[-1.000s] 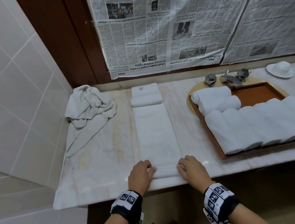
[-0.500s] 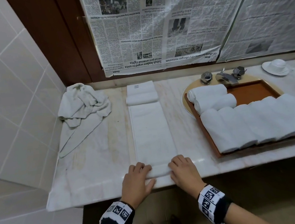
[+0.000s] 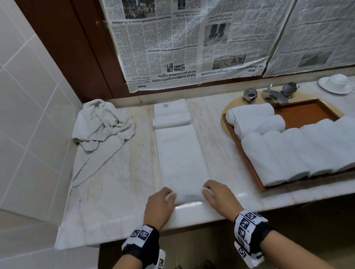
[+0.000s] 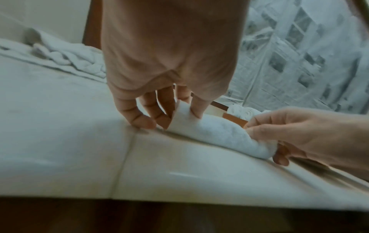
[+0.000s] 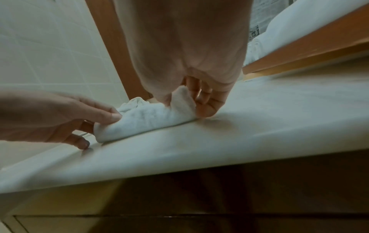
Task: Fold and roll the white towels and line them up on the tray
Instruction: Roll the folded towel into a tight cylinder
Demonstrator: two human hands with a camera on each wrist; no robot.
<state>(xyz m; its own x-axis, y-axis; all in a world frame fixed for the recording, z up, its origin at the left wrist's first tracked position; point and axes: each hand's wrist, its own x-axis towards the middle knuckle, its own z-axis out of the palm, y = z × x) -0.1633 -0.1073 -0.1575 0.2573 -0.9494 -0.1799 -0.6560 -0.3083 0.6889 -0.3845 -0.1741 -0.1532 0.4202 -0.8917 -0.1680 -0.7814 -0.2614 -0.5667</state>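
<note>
A long white towel (image 3: 181, 155), folded into a narrow strip, lies on the marble counter (image 3: 117, 194), its near end curled into a small roll (image 4: 217, 134). My left hand (image 3: 162, 199) pinches the roll's left end, thumb on top and fingers behind (image 4: 179, 110). My right hand (image 3: 214, 192) pinches the right end the same way (image 5: 185, 100). To the right, a brown wooden tray (image 3: 249, 162) holds several rolled white towels (image 3: 301, 150).
A folded white towel (image 3: 171, 113) lies at the strip's far end. A crumpled towel (image 3: 101, 127) sits at the back left by the tiled wall. Taps (image 3: 271, 94) and a white dish (image 3: 335, 83) stand behind the tray. Newspaper (image 3: 185, 34) covers the wall.
Both hands have rolled the towel's near end a little further away from the counter edge, and the roll is thicker. The camera view shifted slightly.
</note>
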